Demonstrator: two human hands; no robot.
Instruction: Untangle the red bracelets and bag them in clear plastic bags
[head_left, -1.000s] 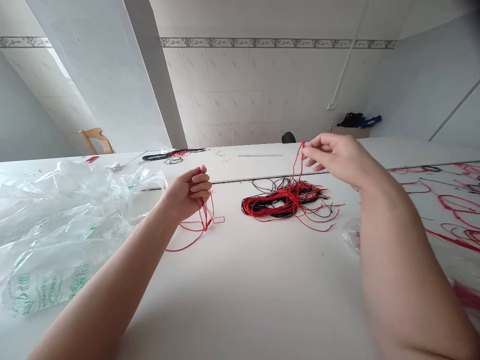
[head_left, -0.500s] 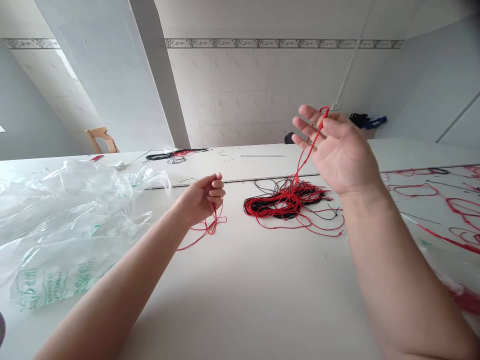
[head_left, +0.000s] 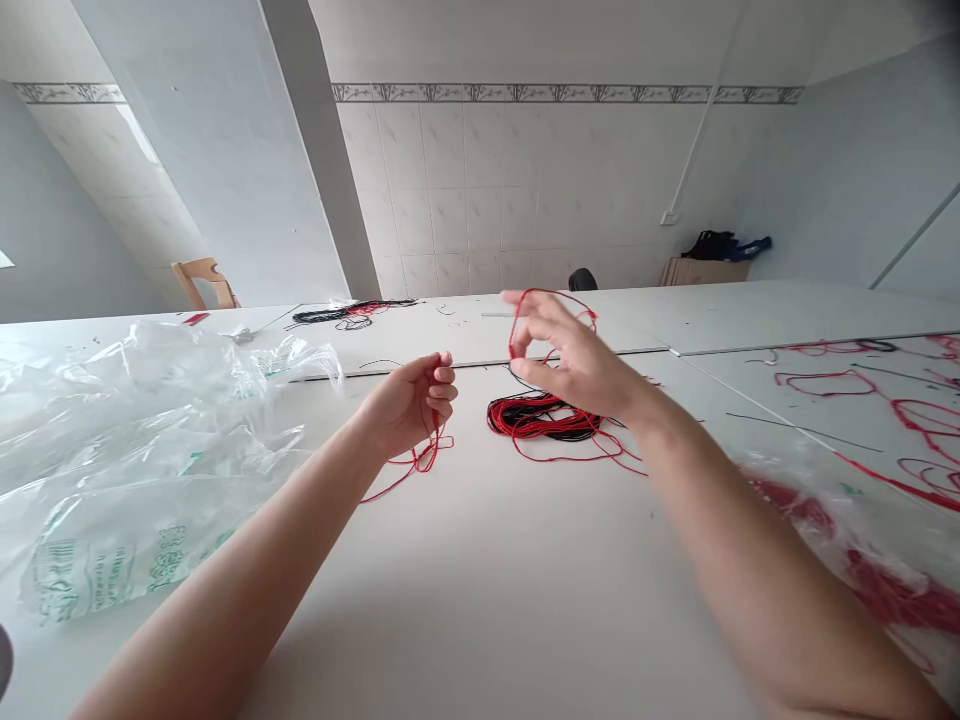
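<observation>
My left hand [head_left: 411, 405] is closed around a red cord [head_left: 427, 458], whose loops hang below the fingers to the white table [head_left: 480, 600]. Above a coiled bundle of red and black cords [head_left: 544, 415], my right hand [head_left: 559, 350] pinches a thin red cord [head_left: 551, 291] between thumb and fingers. That cord arches over the fingers in a loop. My right hand and wrist hide part of the bundle.
Clear plastic bags with green print [head_left: 142, 480] cover the left side. Black and red cords [head_left: 352, 312] lie at the back. On the right are loose red cords [head_left: 922, 415] and a bag of red cord [head_left: 892, 590]. A wooden chair [head_left: 206, 280] stands beyond.
My right hand has come down and left, from high on the right to just above the bundle, with red cord still in its fingers. My left hand has barely moved.
</observation>
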